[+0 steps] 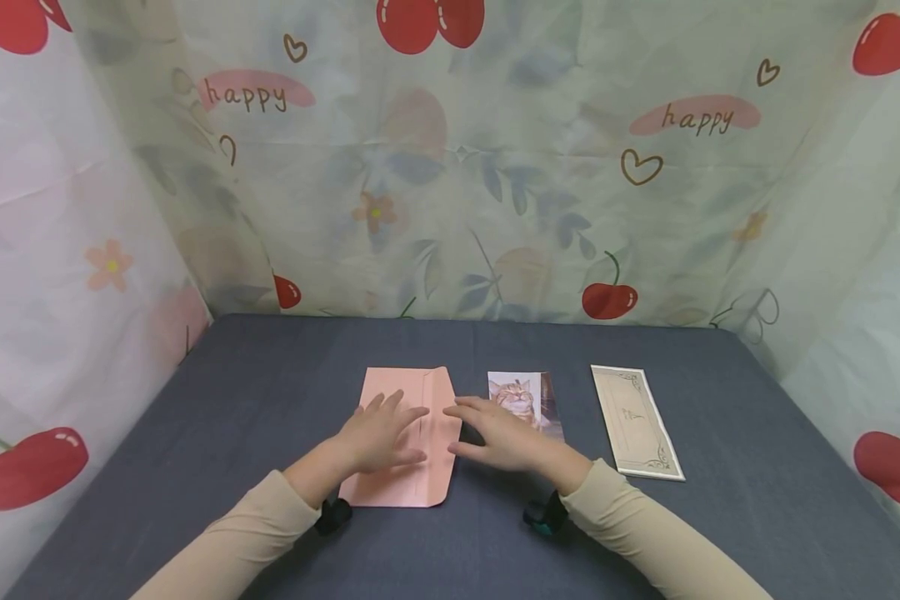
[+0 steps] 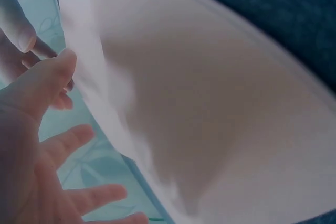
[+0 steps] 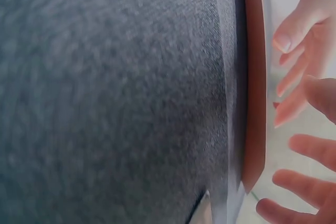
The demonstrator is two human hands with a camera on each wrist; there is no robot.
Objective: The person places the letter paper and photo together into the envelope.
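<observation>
Your left hand (image 1: 381, 437) is spread above the pink envelope (image 1: 437, 433), its fingers parted and fairly straight, with nothing in its grasp. Your right hand (image 1: 498, 433) is open too, thumb and fingers well separated and holding nothing; its fingertips reach to the envelope's flap (image 1: 444, 475), the narrow folded strip along the side nearest that hand. Whether either hand actually touches the paper, you cannot tell from these views.

The envelope lies below your left hand and extends into the gap between your two hands, showing both beyond your left fingers and nearer to you than that palm. Just past your right hand, and partly covered by it, is a photo (image 1: 516, 398) of an orange striped cat, with a darker strip down its right side. Farther out, to the right of your right hand and apart from it, lies a long cream card (image 1: 637, 421) with dark scrollwork at its corners, set at a slant.

All three rest on the dark cloth-covered surface (image 1: 292, 375) under your hands. Well beyond them hangs a pale curtain (image 1: 450, 208) printed with cherries, leaves, hearts and the word "happy".
</observation>
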